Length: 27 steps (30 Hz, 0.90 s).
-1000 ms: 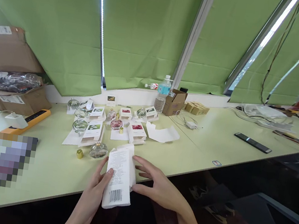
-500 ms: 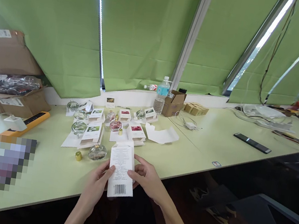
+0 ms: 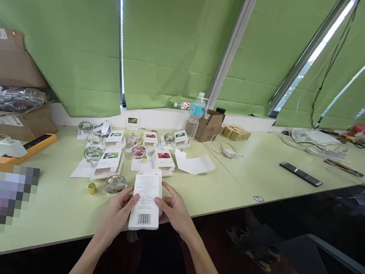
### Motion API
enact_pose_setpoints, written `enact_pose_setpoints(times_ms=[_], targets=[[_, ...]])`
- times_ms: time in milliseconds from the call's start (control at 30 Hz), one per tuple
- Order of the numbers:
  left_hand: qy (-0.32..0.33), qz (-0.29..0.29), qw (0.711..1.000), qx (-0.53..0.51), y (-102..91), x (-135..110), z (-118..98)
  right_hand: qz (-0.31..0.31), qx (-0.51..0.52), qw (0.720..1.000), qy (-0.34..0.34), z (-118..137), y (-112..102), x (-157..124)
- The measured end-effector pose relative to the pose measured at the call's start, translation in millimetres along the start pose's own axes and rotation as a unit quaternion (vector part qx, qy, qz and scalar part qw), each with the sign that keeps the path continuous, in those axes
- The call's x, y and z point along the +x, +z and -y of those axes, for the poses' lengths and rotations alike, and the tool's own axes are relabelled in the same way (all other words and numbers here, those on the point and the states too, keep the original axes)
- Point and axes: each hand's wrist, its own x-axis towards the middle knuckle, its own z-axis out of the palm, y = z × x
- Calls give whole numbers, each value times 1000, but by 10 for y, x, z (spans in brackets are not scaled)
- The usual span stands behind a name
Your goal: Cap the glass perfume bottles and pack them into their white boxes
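Head camera: the left hand and the right hand have their fingers closed around one white carton, gripping opposite sides, thumbs on the printed face; its contents cannot be told. It is held up at the front edge of the counter. Seven round glass bottles can be counted, the nearest just beyond the left hand, with pale matter inside. Two loose gold caps sit among them. One large cardboard box holds clear plastic packaging. One smaller brown box, its inside hidden, stands beside one large blue-labelled water bottle.
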Motion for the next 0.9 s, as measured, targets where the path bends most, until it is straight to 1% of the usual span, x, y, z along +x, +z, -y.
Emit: enact_pose_setpoints(times_ms=[67, 133, 233, 300, 367, 433, 533, 600, 667, 700, 900], targets=[[23, 4, 1000, 6, -10, -22, 20, 11, -4, 1000, 6, 7, 0, -3], [29, 8, 1000, 7, -26, -35, 34, 21, -3, 1000, 11, 22, 3, -6], [7, 9, 1000, 8, -54, -30, 38, 19, -1, 1000, 10, 29, 19, 2], [-10, -1, 1000, 11, -70, -19, 29, 4, -8, 1000, -7, 18, 37, 13], [-18, -6, 1000, 12, -78, -17, 5, -9, -31, 999, -28, 7, 52, 23], [-19, -4, 1000, 13, -78, -31, -37, -4, -60, 997, -42, 8, 57, 25], [-34, 4, 999, 16, -68, -76, -125, 25, -71, 996, -41, 33, 35, 10], [-41, 3, 999, 13, -59, -107, -176, 63, -61, 995, -36, 55, 6, -8], [-38, 0, 999, 12, -52, -128, -200, 97, -59, 993, -39, 73, -22, -28], [-34, -2, 999, 11, -49, -133, -201, 105, -62, 992, -44, 80, -33, -38], [-16, -6, 1000, 24, -34, -116, -114, 78, -108, 989, -71, 90, -46, -49]])
